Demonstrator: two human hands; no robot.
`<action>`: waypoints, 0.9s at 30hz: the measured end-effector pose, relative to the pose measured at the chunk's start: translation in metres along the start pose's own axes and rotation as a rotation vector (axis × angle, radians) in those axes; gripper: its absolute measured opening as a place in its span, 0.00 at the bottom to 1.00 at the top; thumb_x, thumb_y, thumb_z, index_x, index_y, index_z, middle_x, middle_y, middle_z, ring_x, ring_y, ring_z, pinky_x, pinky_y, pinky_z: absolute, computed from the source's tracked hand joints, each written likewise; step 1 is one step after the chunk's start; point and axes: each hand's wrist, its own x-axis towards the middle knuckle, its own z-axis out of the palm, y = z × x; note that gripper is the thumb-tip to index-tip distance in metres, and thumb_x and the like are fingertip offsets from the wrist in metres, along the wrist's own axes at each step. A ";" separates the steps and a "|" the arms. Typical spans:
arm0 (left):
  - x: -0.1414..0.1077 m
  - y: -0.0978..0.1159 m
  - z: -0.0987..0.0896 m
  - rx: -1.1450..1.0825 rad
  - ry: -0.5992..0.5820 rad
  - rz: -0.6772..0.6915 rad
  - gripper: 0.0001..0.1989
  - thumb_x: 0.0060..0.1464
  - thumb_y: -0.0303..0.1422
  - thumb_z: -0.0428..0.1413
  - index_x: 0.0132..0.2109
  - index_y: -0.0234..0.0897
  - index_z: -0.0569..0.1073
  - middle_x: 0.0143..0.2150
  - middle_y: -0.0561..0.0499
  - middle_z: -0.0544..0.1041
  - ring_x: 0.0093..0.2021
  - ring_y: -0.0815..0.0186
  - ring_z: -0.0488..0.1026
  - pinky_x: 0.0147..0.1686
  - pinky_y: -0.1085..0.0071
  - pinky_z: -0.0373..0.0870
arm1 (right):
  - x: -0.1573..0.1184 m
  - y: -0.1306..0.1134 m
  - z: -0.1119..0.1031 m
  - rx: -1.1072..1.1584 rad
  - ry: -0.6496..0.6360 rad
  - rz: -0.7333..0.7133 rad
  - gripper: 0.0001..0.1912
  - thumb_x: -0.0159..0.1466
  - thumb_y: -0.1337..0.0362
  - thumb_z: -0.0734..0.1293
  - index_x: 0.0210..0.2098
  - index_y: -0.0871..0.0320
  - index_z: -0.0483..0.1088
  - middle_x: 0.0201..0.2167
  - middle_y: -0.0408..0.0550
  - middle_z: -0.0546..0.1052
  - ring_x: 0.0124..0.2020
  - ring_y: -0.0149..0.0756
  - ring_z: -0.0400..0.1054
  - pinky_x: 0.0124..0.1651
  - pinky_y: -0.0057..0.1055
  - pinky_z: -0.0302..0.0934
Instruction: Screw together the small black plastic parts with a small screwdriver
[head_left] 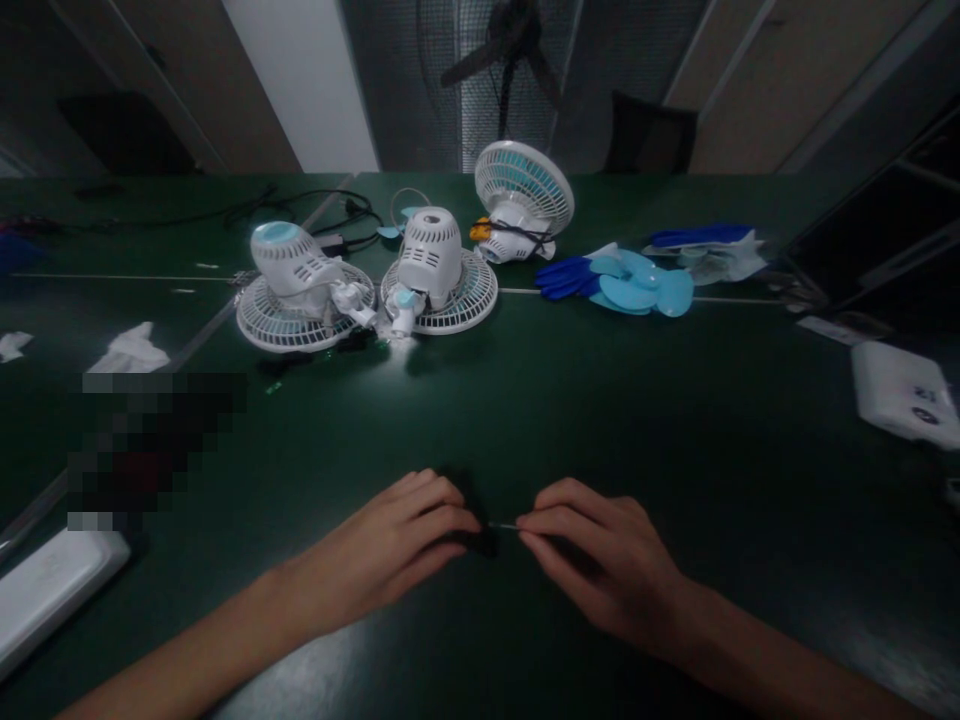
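Observation:
My right hand [600, 545] pinches a thin metal rod [504, 526] between thumb and fingertips, low over the green table. Opposite it, my left hand [409, 535] is closed, its fingertips close to the rod's other end. Under those fingertips is a small dark patch that I cannot make out; it could be a black piece or a shadow. Both hands are near the front middle of the table, with a short gap between them.
Two small white fans [304, 285] [433, 262] lie face down at the back; a third fan [521, 195] is tilted. Light-blue fan blades [637, 283] and blue gloves [566, 278] sit right of them. White boxes [904, 395] [60, 590] flank the green table [600, 400].

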 end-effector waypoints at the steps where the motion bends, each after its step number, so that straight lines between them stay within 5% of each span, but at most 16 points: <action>1: -0.001 -0.005 -0.003 -0.005 0.008 -0.007 0.13 0.73 0.32 0.51 0.60 0.45 0.72 0.53 0.46 0.74 0.52 0.61 0.72 0.52 0.64 0.71 | 0.000 0.000 0.000 0.003 -0.002 -0.001 0.07 0.73 0.68 0.65 0.47 0.57 0.76 0.39 0.46 0.78 0.34 0.29 0.74 0.32 0.26 0.63; 8: -0.016 -0.083 -0.051 0.117 0.292 -0.244 0.14 0.72 0.39 0.51 0.59 0.45 0.75 0.55 0.45 0.75 0.55 0.57 0.73 0.55 0.60 0.72 | -0.001 0.000 -0.001 0.051 -0.026 0.015 0.08 0.74 0.67 0.64 0.46 0.57 0.76 0.39 0.46 0.78 0.32 0.28 0.72 0.30 0.24 0.64; 14: -0.038 -0.128 -0.085 0.225 0.558 -0.469 0.19 0.67 0.47 0.55 0.55 0.40 0.78 0.51 0.44 0.76 0.46 0.57 0.75 0.45 0.63 0.73 | 0.000 0.001 -0.001 0.061 -0.030 -0.006 0.07 0.73 0.68 0.65 0.47 0.57 0.76 0.39 0.46 0.77 0.32 0.27 0.72 0.30 0.24 0.64; 27: -0.075 -0.138 -0.116 0.198 0.455 -0.568 0.26 0.63 0.57 0.56 0.49 0.39 0.80 0.51 0.47 0.79 0.47 0.55 0.76 0.46 0.63 0.73 | -0.005 0.003 0.000 0.023 -0.054 0.013 0.08 0.74 0.67 0.64 0.47 0.56 0.76 0.40 0.45 0.78 0.33 0.28 0.73 0.31 0.25 0.64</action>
